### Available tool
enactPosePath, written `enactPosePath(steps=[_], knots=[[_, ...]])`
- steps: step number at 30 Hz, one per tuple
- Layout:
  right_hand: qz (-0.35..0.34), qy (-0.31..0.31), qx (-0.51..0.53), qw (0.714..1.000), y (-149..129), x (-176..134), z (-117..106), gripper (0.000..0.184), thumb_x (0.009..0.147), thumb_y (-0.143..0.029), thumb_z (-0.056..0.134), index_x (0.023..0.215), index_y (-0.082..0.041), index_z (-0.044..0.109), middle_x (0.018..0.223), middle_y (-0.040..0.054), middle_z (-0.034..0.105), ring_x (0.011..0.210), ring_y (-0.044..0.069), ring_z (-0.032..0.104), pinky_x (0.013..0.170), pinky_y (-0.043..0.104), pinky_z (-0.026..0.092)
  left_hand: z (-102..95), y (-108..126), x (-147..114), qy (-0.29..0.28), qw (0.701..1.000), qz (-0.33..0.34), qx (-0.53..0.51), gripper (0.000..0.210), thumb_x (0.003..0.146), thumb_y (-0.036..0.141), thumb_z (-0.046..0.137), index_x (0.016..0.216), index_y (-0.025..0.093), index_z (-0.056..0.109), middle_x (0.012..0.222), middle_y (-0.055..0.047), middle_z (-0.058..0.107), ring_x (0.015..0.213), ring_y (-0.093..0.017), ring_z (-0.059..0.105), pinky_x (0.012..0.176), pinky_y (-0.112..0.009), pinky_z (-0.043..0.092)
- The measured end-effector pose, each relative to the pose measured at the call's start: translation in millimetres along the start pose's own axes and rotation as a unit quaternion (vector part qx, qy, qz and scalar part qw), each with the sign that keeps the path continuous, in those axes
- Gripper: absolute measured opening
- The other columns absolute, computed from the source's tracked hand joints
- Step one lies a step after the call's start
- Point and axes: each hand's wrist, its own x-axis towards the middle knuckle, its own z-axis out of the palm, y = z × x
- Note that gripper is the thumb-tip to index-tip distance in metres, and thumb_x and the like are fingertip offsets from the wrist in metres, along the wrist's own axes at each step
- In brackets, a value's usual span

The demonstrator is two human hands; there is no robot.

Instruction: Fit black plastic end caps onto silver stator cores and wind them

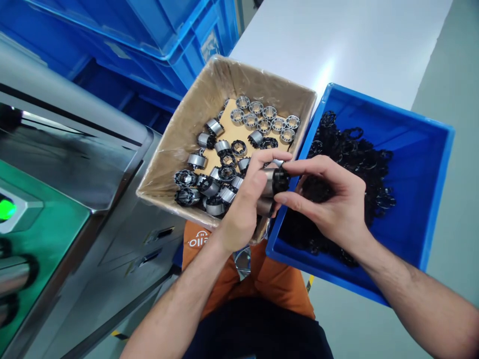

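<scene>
My left hand [245, 202] is closed around silver metal cores [268, 182], one above another, over the right edge of a carton. A black plastic end ring [282, 180] sits at the right end of the upper core. My right hand [335, 202] pinches that ring between thumb and fingertips, touching the core's end. Below the hands, the lined carton [187, 112] holds bare ring-shaped metal cores [250, 120] in rows and several cores with black ends [208, 185] lying loosely. The lower core is partly hidden by my fingers.
A blue bin [407, 149] at right holds a heap of black plastic rings [359, 154]. Behind are a white table [355, 40] and stacked blue crates [198, 45]. A metal machine with a green panel [41, 239] and lit green button [6, 209] stands at left.
</scene>
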Motion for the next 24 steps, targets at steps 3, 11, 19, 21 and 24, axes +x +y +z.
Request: enactPosePath(steps=[3,11,19,21,24], knots=[[-0.023,-0.012,-0.006,1.0,1.3,0.2,-2.0,0.048,0.087,-0.03,0.119,0.129,-0.035,0.097,0.114,0.0006,0.095,0.098,0.025,0.089,0.093,0.043,0.074,-3.7,-6.8,-1.7,-0.017,0.998,0.035,0.041,0.047,0.132,0.067,0.048,0.161,0.039,0.071,0.104,-0.004,0.064,0.065,-0.014,0.058,0.055,-0.025,0.052],[-0.048,-0.009,-0.005,0.999,0.1,-0.7,-3.1,0.056,0.081,-0.026,0.122,0.131,-0.036,0.098,0.11,0.0004,0.095,0.09,0.023,0.088,0.087,0.041,0.074,-6.5,-5.8,-2.3,-0.025,0.997,0.047,0.049,0.046,0.13,0.067,0.057,0.161,0.04,0.075,0.113,-0.006,0.065,0.072,-0.015,0.058,0.059,-0.027,0.053],[-0.063,-0.047,-0.057,0.995,-1.1,4.8,-13.6,0.049,0.088,-0.043,0.117,0.13,-0.032,0.096,0.112,0.0033,0.094,0.09,0.025,0.087,0.089,0.041,0.077,-11.8,-6.4,-6.2,-0.057,0.995,0.011,0.086,0.064,0.129,0.074,0.051,0.183,0.039,0.06,0.1,-0.006,0.074,0.065,-0.017,0.063,0.054,-0.028,0.054],[-0.078,-0.065,-0.066,0.993,-2.8,5.7,-16.8,0.047,0.089,-0.04,0.117,0.129,-0.03,0.095,0.111,0.0032,0.092,0.089,0.024,0.086,0.087,0.039,0.076,-12.9,-7.8,-5.9,-0.054,0.995,0.016,0.084,0.067,0.127,0.077,0.056,0.183,0.04,0.062,0.109,-0.008,0.078,0.067,-0.017,0.065,0.057,-0.029,0.057],[-0.106,-0.085,-0.106,0.985,-6.2,7.0,-20.0,0.044,0.094,-0.031,0.113,0.133,-0.03,0.093,0.108,0.0022,0.089,0.09,0.022,0.085,0.086,0.036,0.074,-13.2,-7.7,-5.5,-0.05,0.996,0.021,0.075,0.07,0.124,0.079,0.061,0.182,0.04,0.065,0.113,-0.008,0.079,0.071,-0.019,0.069,0.061,-0.031,0.062]])
